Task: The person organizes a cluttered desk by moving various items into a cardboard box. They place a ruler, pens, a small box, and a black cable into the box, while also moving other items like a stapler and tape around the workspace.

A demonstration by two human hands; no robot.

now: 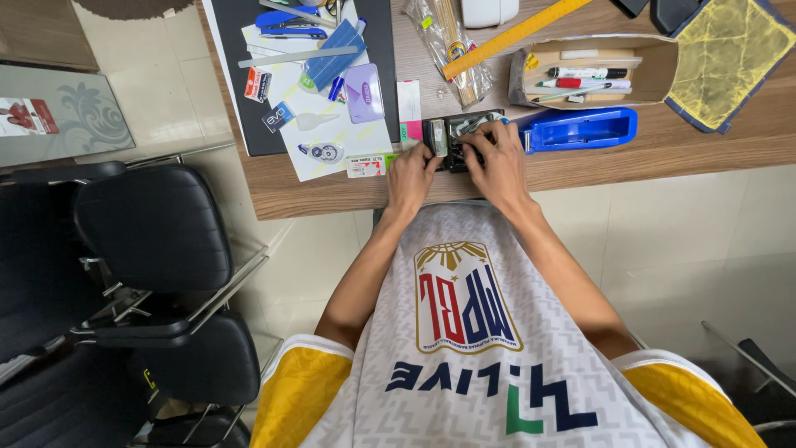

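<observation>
A small black tray-like box (461, 126) with metal clips or small parts inside sits near the front edge of the wooden desk (663, 145). My left hand (411, 172) holds its left side, fingers curled on a small dark piece. My right hand (496, 158) rests over its right half, fingertips pressing into the contents. Both hands partly hide the box.
A blue tape dispenser (580, 129) lies just right of the box. Behind are a cardboard box of markers (593, 73), a yellow ruler (514, 35), a bag of sticks (452, 46) and a black mat with stationery (319, 75). Black chairs (157, 241) stand at the left.
</observation>
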